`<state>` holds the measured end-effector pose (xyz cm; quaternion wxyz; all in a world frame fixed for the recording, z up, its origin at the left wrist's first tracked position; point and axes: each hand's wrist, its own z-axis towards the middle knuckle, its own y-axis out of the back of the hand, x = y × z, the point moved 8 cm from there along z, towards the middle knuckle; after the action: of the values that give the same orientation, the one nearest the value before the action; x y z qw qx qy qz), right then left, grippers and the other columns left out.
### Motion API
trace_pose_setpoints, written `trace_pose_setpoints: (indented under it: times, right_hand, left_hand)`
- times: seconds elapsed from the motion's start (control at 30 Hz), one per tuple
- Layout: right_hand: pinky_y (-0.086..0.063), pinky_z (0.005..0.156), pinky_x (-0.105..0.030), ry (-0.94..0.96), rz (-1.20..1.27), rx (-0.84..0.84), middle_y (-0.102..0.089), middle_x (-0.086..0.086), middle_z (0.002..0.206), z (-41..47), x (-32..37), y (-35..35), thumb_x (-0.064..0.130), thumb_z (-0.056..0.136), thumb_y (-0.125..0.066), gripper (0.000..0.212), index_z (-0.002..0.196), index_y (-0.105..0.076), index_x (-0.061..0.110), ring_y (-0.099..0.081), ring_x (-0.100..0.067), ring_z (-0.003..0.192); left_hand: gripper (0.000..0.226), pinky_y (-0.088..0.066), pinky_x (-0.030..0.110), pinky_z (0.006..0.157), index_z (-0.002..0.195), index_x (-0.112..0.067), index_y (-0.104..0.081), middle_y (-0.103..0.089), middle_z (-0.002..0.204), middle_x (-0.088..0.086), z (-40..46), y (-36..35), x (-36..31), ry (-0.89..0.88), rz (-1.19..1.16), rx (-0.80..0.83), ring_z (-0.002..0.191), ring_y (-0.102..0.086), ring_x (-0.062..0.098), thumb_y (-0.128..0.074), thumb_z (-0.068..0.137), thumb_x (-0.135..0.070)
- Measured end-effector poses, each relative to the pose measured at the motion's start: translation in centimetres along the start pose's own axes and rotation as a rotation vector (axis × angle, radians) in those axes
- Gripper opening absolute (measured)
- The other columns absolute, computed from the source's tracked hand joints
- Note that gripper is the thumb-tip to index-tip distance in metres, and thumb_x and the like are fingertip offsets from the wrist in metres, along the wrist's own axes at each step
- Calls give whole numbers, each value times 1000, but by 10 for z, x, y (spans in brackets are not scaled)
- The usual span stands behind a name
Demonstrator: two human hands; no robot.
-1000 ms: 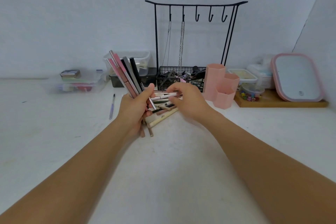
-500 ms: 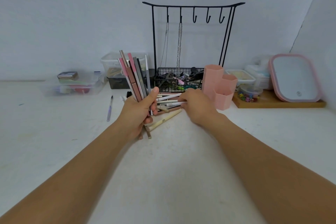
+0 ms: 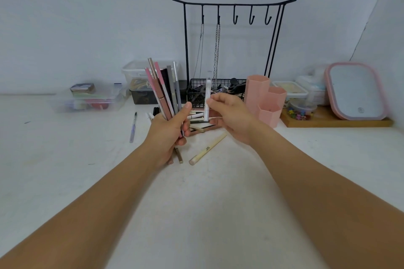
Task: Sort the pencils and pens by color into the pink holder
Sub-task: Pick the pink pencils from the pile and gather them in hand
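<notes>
My left hand [image 3: 169, 129] grips an upright bundle of pens and pencils [image 3: 164, 89], pink, brown, grey and black, fanned above the fist. My right hand [image 3: 231, 113] pinches a white pen [image 3: 207, 99] held nearly upright, a little to the right of the bundle. Below and between the hands a small pile of loose pens [image 3: 199, 121] lies on the table, with a cream pencil [image 3: 207, 148] pointing toward me. The pink holder [image 3: 264, 98], made of three hexagonal cups, stands just right of my right hand.
A purple pen [image 3: 133, 126] lies alone at the left. Behind stand a black hook rack with chains [image 3: 231, 6] over a wire basket [image 3: 196, 91], clear plastic boxes [image 3: 87, 100], and a pink-framed mirror [image 3: 356, 91] on a wooden tray [image 3: 336, 120].
My right hand has lifted a white pen out of the pile and turned it upright. The left hand's bundle has swung more vertical.
</notes>
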<state>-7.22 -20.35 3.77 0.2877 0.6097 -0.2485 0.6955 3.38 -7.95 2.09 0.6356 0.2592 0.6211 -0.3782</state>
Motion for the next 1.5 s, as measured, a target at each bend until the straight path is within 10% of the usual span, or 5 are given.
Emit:
trace_pose_setpoints:
  times: [0.27, 0.47, 1.17, 1.37, 1.5]
  right_hand:
    - [-60, 80, -50, -371, 184, 535, -65, -9, 95, -32, -24, -11, 9, 100, -54, 20, 120, -54, 9, -69, -24, 90]
    - [-50, 102, -55, -168, 97, 270, -65, -7, 91, -15, -12, 2, 10, 102, -52, 15, 114, -59, 7, -64, -20, 83]
    - [-51, 60, -23, 74, -103, 306, -67, -6, 76, -24, 40, -32, 6, 88, -73, 7, 92, -69, 9, -60, -16, 64]
    - [-56, 96, -40, 16, -127, 298, -73, -7, 110, -25, 49, -42, 19, 81, -82, 54, 128, -57, 12, -72, -24, 104]
    - [-59, 89, -37, 18, 92, 217, -75, -16, 95, -30, 56, -52, 13, 85, -77, 33, 113, -67, -2, -73, -29, 93]
  left_hand:
    - [27, -28, 19, 39, 77, -23, -55, -41, 55, -5, -1, -1, -1, 7, -34, 16, 50, -37, 10, -69, 95, -38]
    - [34, -25, 17, 35, 70, -23, -52, -43, 54, -4, -5, -6, -2, 0, 13, 56, 47, -37, 9, -69, 94, -39]
    - [28, -33, 20, 40, 88, -7, -66, -54, 61, 3, -9, -16, -7, -60, 132, 181, 46, -44, 10, -86, 76, -23]
    - [17, -32, 25, 42, 77, -8, -62, -52, 54, 5, -8, -16, -2, -32, 254, 204, 47, -44, 19, -73, 89, -11]
    - [21, -34, 24, 37, 73, -13, -61, -55, 54, 9, -13, -27, 2, -54, 343, 267, 45, -40, 24, -75, 87, -6]
